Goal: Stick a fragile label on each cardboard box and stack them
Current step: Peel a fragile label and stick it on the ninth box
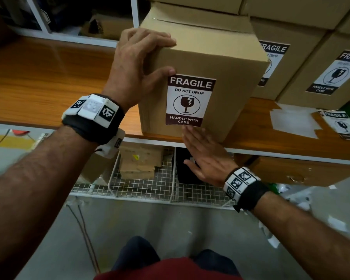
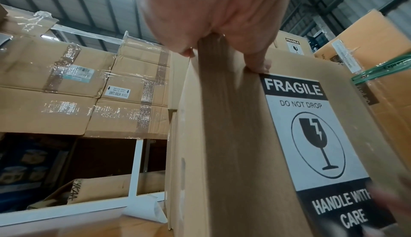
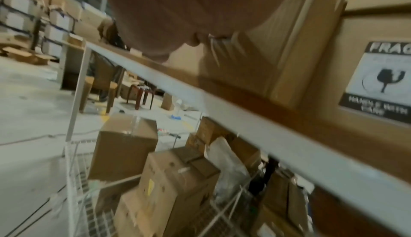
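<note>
A wooden counter [image 1: 38,81] with a white front edge stands above white wire baskets [image 1: 141,184] that hold worn cartons [image 1: 139,160]. Taped, plastic-wrapped cartons [image 2: 66,86] fill the rack behind. Cables [image 1: 87,235] trail across the grey concrete floor [image 1: 170,225].

Left hand [image 2: 222,17] gripping the top left corner of a labelled cardboard box [image 2: 227,144]

From below the palm, the thumb tip presses the box's front face just above the top left corner of the fragile label [image 2: 311,135], while the other fingers reach over the top edge. The label sits flat and upright on the front face, reading FRAGILE, DO NOT DROP, HANDLE WITH CARE around a broken-glass symbol. A blurred fingertip [image 2: 387,198] shows at its lower right edge. Behind to the left, taped cartons [image 2: 66,86] are stacked on a white rack [image 2: 135,168]; another labelled box [image 2: 291,44] stands behind the top edge.
</note>
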Demonstrator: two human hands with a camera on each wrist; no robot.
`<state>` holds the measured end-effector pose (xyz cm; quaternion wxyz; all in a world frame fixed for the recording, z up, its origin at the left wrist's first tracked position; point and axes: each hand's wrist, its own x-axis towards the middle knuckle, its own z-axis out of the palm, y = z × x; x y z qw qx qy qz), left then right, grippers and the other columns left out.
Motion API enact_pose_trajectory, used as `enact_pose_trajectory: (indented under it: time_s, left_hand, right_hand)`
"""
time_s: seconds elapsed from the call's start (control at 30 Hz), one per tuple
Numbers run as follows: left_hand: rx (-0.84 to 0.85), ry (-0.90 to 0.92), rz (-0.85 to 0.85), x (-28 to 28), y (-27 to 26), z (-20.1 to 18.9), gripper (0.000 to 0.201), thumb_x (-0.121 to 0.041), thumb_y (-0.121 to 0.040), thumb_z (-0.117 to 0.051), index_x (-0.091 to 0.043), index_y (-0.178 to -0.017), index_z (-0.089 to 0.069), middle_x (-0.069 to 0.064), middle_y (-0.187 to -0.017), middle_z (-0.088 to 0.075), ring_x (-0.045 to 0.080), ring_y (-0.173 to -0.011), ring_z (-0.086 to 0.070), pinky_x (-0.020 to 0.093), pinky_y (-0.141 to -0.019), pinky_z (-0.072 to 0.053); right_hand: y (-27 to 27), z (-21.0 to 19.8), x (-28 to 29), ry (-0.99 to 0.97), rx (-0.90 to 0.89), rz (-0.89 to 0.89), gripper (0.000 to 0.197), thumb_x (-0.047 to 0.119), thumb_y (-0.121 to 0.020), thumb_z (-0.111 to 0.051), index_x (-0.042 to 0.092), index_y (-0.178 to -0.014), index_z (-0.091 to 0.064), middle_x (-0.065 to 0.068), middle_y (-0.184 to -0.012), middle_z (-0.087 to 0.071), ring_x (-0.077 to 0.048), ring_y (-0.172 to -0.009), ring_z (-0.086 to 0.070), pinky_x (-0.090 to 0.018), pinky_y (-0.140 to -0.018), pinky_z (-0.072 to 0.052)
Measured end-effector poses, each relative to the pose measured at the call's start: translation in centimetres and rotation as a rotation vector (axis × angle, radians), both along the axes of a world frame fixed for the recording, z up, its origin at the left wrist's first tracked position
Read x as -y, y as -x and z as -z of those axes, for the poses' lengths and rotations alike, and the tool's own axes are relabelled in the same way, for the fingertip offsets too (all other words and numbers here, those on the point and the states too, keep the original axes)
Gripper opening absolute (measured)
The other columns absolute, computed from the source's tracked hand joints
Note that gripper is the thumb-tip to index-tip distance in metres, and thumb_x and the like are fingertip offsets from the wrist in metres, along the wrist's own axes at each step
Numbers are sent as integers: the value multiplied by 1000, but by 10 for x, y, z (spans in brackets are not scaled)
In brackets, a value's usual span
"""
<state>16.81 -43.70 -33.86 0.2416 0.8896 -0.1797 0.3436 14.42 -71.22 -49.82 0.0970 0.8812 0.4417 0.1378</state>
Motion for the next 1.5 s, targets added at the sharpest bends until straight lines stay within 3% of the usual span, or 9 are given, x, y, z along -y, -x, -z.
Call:
enact_pose_trajectory:
  time_s: [0.2,0.33,0.5,0.63,0.87,1.03,1.17,1.23,1.5]
  left_hand:
    - [6,-18,5,-3,0,0,51,-50,-97,-65,-21,-138,-62,0,-143,-59,30,-131,-47,28,-103,-33]
    - [-6,10,7,-2,1,-1,52,-51,-95,-66,-20,-137,-63,-1,-142,-60,28,-131,-46,28,-104,-33]
    - [-29,22,1,-2,1,-1,55,-53,-95,-62,-20,-139,-61,1,-144,-57,18,-131,-37,30,-104,-34]
    - [-50,16,6,-2,1,-2,55,-53,-97,-57,-20,-142,-59,0,-146,-55,15,-131,-33,29,-106,-33]
    - [-48,28,12,-3,-1,-1,47,-47,-101,-56,-21,-140,-60,-2,-145,-56,15,-130,-36,12,-101,-25]
    - [-44,30,19,-3,2,-2,46,-46,-103,-52,-21,-141,-60,-2,-145,-56,15,-130,-34,25,-104,-32]
    - [-62,10,21,-1,6,-4,62,-58,-92,-63,-21,-142,-59,-1,-146,-55,17,-132,-33,33,-107,-35]
    - [-48,-4,10,1,6,-3,69,-57,-83,-72,-22,-141,-59,-2,-145,-56,21,-133,-38,35,-108,-35]
    - [-10,20,4,1,2,0,54,-50,-93,-67,-21,-138,-62,-1,-142,-59,29,-132,-45,30,-105,-33]
  right_hand:
    - [-25,-86,-49,-244,195,-68,71,34,-105,-42,1,-163,-16,-21,-171,-10,-33,-160,-4,-51,-130,-5]
    - [-38,-46,-63,28,225,-29,78,39,-101,-47,7,-163,-12,-13,-173,-2,-29,-159,3,-47,-126,13]
    - [-23,14,-52,149,59,-91,82,47,-102,-49,4,-164,-16,-13,-170,4,-27,-160,-2,-43,-129,5]
    - [-10,-13,-50,-61,-183,-146,73,40,-108,-39,8,-165,-7,-10,-173,5,-21,-160,9,-39,-130,4]
    - [-34,-30,-71,-57,104,-46,80,41,-101,-47,6,-163,-11,-11,-173,0,-26,-160,2,-41,-127,14]
    - [-17,-1,-64,104,-26,-53,79,48,-105,-38,5,-165,-9,-11,-172,10,-24,-160,11,-43,-129,6]
    - [-6,-38,-47,-94,-239,-122,63,40,-110,-37,9,-163,-24,-8,-173,-11,-17,-160,2,-34,-129,8]
    - [-9,-65,-41,-244,-63,-166,60,34,-108,-41,5,-160,-32,-12,-170,-22,-21,-160,-11,-39,-131,-5]
    - [-31,-46,-64,219,130,-15,73,37,-107,-31,7,-164,4,-9,-168,25,-24,-156,23,-44,-122,26]
